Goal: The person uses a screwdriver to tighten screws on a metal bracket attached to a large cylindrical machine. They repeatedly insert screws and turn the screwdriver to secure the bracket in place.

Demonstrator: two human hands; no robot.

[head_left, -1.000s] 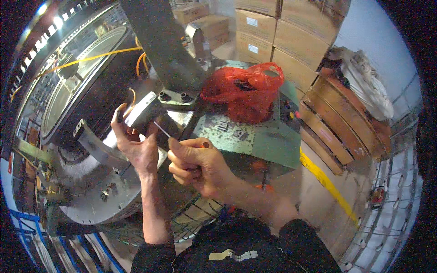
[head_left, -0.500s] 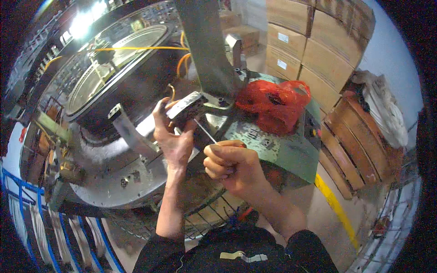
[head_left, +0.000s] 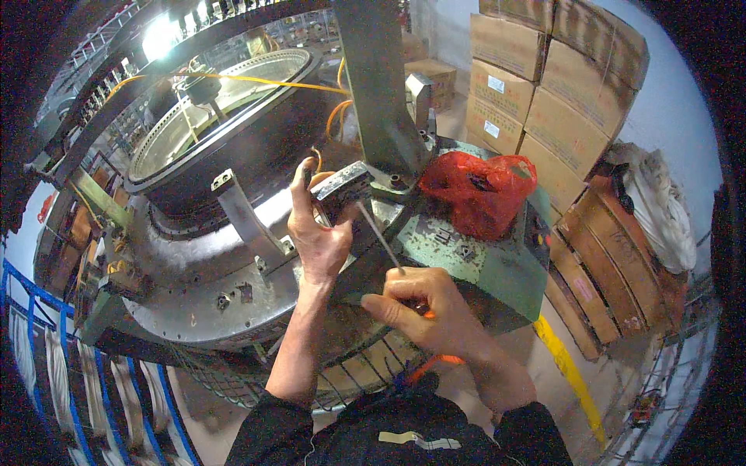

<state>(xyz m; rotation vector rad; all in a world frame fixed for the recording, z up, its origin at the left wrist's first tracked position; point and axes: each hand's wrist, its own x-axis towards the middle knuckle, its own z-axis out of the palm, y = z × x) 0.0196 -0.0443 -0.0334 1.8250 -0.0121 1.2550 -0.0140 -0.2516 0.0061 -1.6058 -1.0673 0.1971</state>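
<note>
Pointing a slim metal-shafted tool point(head_left: 380, 238) at the metal block point(head_left: 342, 182) beside the green column point(head_left: 379, 85) seems the step in hand; the next move calls for a steady tip. The right hand point(head_left: 426, 304) curls around the tool's orange end, thumb outstretched; the left hand point(head_left: 320, 247) cups the block, and whether it pinches I cannot tell.

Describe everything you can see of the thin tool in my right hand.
The thin tool has a slim, straight, grey shaft that looks like metal. It slants up and leftward from the curled fingers of the right hand. Bright orange shows within the grip, perhaps its handle, which is mostly hidden. The far end is close to the dark block by the left hand; contact there can't be told, nor the tip's shape.
</note>
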